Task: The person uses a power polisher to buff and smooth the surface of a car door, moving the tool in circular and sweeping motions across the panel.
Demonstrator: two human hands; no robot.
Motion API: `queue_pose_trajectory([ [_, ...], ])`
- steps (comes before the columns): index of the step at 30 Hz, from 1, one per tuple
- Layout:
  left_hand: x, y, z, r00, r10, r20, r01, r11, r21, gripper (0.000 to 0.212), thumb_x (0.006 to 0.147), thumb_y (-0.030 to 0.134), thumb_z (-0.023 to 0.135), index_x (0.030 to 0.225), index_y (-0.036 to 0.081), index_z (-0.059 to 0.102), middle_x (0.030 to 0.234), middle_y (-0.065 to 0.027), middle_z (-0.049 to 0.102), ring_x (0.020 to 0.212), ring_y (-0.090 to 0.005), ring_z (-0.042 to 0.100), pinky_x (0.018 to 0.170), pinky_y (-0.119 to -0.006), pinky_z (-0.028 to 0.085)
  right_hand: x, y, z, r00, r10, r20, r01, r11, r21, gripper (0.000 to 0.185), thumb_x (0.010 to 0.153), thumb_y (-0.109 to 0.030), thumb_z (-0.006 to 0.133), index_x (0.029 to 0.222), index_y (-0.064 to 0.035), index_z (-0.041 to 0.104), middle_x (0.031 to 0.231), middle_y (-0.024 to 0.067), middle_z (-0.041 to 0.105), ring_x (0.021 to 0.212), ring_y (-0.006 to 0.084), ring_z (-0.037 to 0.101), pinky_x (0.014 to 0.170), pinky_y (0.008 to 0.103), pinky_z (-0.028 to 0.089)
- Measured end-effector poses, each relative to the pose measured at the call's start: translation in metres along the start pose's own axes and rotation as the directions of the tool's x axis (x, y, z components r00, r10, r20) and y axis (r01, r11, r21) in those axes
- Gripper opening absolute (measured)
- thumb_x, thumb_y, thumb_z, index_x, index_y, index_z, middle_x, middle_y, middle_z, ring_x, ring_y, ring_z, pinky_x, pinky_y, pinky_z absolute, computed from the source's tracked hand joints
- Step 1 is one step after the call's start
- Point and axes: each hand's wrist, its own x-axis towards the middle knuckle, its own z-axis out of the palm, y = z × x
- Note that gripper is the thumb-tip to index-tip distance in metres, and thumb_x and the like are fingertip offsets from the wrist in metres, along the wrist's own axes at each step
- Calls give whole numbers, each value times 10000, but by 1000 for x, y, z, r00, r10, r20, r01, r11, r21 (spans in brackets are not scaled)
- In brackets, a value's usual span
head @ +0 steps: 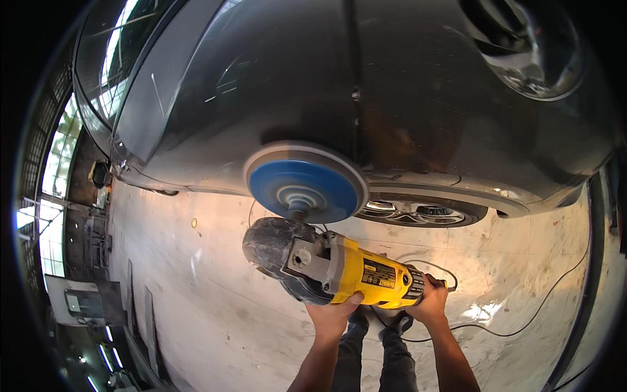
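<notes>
A yellow DeWalt rotary polisher (374, 274) lies across the middle of the view, with a black cover over its gear head. Its round pad (303, 186) has a blue backing plate and a pale rim, and faces the dark car body panel (274, 98). The pad is against the panel or very close to it; its working face is hidden. My left hand (335, 311) grips the polisher from below, just behind the head. Around the rear handle, by the cord end, my right hand (428, 299) is closed.
A black power cord (519, 333) loops over the pale concrete floor (205, 294) near my feet. Below the panel is a car wheel (421, 210); a headlight (534, 63) is at upper right. A loose vehicle panel (85, 301) stands at left. A dark strip (583, 294) runs along the right.
</notes>
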Motion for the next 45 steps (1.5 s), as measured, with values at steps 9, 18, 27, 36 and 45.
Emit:
queue_pose_trajectory([
  [9,61,-36,-92,993,-79,-82,54,960,-276,634,705,41,714,1274,12,436,1169,-96,562,1074,-239,570,930,-373,482,50,-27,57,989,-42,138,69,978,-197,543,548,-342,790,1027,-172,596,842,88,620,754,296,635,732,430,471],
  [18,78,-100,-103,995,-98,-28,65,826,-560,600,710,37,763,1239,-35,489,1165,-96,585,1048,-215,589,927,-327,479,89,7,73,970,-220,103,243,909,-338,540,500,-208,776,1011,-206,601,805,77,584,756,290,614,717,403,441],
  [27,20,-124,-22,986,-140,-89,74,852,-519,694,670,203,849,1223,-18,494,1139,-79,594,1034,-207,598,910,-329,493,87,54,-12,950,-261,169,308,864,-398,442,492,-142,733,912,-177,598,762,57,561,700,275,596,663,391,433],
  [36,-15,-132,20,982,-163,-94,92,853,-514,681,667,184,851,1215,-16,500,1129,-68,600,1031,-199,598,907,-318,493,74,77,-58,951,-288,114,310,877,-368,339,523,-144,724,832,-148,586,741,61,549,679,271,580,636,387,412],
  [45,-32,-72,50,972,-204,-121,116,855,-506,692,624,-56,785,1241,-21,474,1132,-88,592,1013,-223,596,876,-334,494,58,54,-99,966,-218,139,253,909,-330,414,494,-227,789,847,-149,586,695,60,566,655,278,593,625,390,427],
])
